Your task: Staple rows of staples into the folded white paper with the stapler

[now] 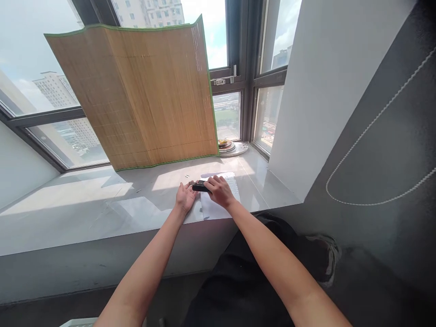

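Observation:
My right hand is closed around the rear of a small black stapler, whose metal tip points left. Below that tip, my left hand lies palm up with its fingers apart. The fingertips are very near the stapler, and I cannot tell whether they touch it. Under and beside my right hand, white sheets of paper rest on the windowsill, one showing rows of marks along its right side. A few tiny pieces lie just beyond my left fingers, too small to name.
A large bamboo mat with green edging leans against the window behind the pale sill. Stacked round plates or discs sit in the far corner. A beaded cord loops at the right, beside the white wall.

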The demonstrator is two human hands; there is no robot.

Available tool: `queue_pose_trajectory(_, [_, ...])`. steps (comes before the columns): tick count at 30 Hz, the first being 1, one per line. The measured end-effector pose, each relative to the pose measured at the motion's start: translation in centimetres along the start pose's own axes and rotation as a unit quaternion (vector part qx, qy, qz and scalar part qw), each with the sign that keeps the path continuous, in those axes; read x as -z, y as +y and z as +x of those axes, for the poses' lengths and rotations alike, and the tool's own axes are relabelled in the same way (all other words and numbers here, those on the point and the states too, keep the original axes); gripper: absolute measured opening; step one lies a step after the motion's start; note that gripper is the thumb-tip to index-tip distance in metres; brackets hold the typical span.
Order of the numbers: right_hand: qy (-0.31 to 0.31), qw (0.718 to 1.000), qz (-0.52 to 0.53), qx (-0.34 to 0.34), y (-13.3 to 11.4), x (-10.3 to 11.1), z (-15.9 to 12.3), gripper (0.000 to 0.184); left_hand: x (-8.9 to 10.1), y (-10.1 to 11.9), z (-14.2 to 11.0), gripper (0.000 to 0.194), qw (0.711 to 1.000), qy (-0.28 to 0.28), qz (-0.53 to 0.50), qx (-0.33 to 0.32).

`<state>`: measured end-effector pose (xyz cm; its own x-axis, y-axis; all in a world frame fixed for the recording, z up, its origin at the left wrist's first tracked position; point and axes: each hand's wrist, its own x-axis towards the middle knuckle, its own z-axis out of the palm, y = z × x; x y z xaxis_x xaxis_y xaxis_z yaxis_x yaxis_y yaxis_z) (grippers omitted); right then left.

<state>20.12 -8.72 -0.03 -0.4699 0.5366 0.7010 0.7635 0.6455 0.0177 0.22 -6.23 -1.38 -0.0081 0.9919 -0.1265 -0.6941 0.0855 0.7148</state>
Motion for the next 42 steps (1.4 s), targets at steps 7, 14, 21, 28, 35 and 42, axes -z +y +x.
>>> queue_pose_trajectory(7, [0.02, 0.975, -0.125, 0.182, -0.8, -0.5, 0.0, 0.028, 1.3, 0.3, 0.5, 0.038, 0.995, -0.022, -0.02, 0.093])
queue_pose_trajectory(14, [0.041, 0.979, -0.118, 0.163, -0.5, 0.4, -0.5, 0.028, 0.4, 0.0, 0.3, 0.032, 0.997, -0.028, -0.033, 0.063])
queue_pose_trajectory(21, [0.021, 0.974, 0.063, -0.219, 1.0, 1.7, -0.7, 0.004, 0.0, -0.5, -0.1, 0.029, 0.997, 0.05, 0.036, -0.037])
queue_pose_trajectory(28, [-0.125, 0.928, 0.154, -0.316, 3.0, 2.3, -1.7, 0.016, -0.2, -0.6, -1.2, 0.024, 0.949, 0.048, 0.242, -0.198])
queue_pose_trajectory(35, [-0.08, 0.952, 0.143, -0.259, 2.2, 2.4, -1.6, 0.036, -1.3, -0.7, -2.9, 0.039, 0.891, -0.09, 0.375, -0.239])
queue_pose_trajectory(42, [0.049, 0.957, 0.287, -0.016, 0.9, 2.5, -0.2, 0.011, -1.8, -0.6, -3.8, 0.032, 0.876, -0.158, 0.399, -0.222])
